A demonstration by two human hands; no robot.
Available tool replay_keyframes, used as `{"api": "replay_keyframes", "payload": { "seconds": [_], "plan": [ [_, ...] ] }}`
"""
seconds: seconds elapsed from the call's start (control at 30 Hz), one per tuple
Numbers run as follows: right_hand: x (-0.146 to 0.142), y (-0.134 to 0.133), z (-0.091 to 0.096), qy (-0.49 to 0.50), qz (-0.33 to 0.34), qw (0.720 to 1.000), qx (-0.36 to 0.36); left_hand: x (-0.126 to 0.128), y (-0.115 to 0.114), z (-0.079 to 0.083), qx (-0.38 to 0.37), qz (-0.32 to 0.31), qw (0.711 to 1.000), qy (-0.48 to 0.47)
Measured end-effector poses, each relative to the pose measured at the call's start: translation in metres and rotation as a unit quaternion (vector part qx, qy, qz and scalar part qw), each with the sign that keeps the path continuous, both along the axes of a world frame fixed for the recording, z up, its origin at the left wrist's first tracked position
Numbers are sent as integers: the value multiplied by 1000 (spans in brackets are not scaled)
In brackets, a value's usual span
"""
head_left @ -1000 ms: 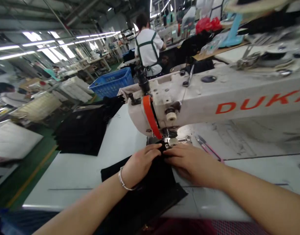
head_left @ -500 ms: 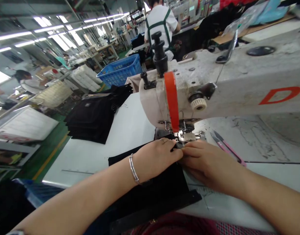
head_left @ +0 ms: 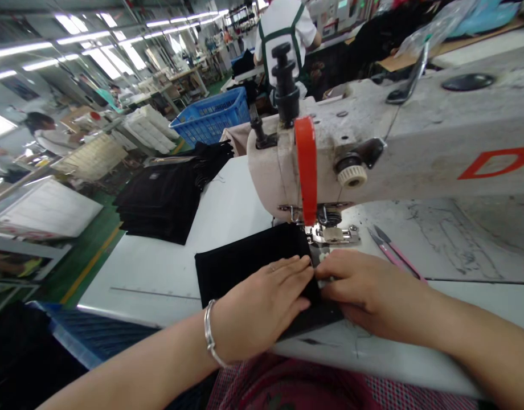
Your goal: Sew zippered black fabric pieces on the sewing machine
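A piece of black fabric (head_left: 249, 253) lies on the sewing table, its right edge beside the presser foot (head_left: 330, 233) of the sewing machine (head_left: 373, 148). My left hand (head_left: 266, 302) rests flat on the fabric, fingers stretched toward that edge; a silver bangle circles the wrist. Right at the edge, just in front of the presser foot, my right hand (head_left: 360, 285) is closed with its fingertips pinching the fabric's edge. The fingertips partly hide what they grip. Pink-handled thread snips (head_left: 396, 253) lie on the machine bed behind my right hand.
A stack of black fabric pieces (head_left: 159, 199) sits on the table's left end. Beyond it stands a blue plastic crate (head_left: 215, 117). Another blue crate (head_left: 74, 336) is below the table at left. A co-worker (head_left: 283, 40) in white stands behind the machine.
The black fabric has advanced away from me past the presser foot, so more of it shows beyond my left hand. My left hand has slid back toward me and flattened.
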State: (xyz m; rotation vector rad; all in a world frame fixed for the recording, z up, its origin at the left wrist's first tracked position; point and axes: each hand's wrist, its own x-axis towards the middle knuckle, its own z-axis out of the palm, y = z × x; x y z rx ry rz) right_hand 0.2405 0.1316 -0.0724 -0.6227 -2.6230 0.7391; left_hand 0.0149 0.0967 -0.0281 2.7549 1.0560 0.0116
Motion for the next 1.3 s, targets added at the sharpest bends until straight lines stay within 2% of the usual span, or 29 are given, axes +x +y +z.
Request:
{"api": "replay_keyframes", "payload": {
  "seconds": [0.1, 0.17, 0.27, 0.43, 0.57, 0.7, 0.83, 0.97, 1.07, 1.3],
  "plan": [
    [1, -3, 4, -3, 29, 998, -50, 6, -27, 8, -36, 33, 999, -3],
    [1, -4, 6, -5, 48, 996, -82, 10, -35, 6, -24, 49, 998, -9],
    [1, -5, 7, -18, 57, 992, -115, 16, -40, -4, 4, 64, 998, -5],
    [5, -6, 10, -60, 61, 989, -117, 20, -47, -23, 30, 70, 997, 26],
    [7, -8, 11, -61, 43, 991, -114, 14, -52, -34, 52, 88, 994, -33],
    [8, -10, 12, -46, 42, 992, -108, 8, -51, -43, 88, 66, 990, -93],
    [8, -8, 10, -27, 33, 996, -84, 6, -48, -44, 89, 62, 987, -115],
    [6, -2, 0, 26, -58, 997, 36, 5, -43, -42, 75, 60, 988, -124],
    [4, 2, -10, 19, -68, 992, 102, 0, -35, -43, 71, 49, 988, -129],
    [0, 5, -16, 24, -68, 991, 117, -11, 0, -47, 79, 10, 987, -142]
  ]
}}
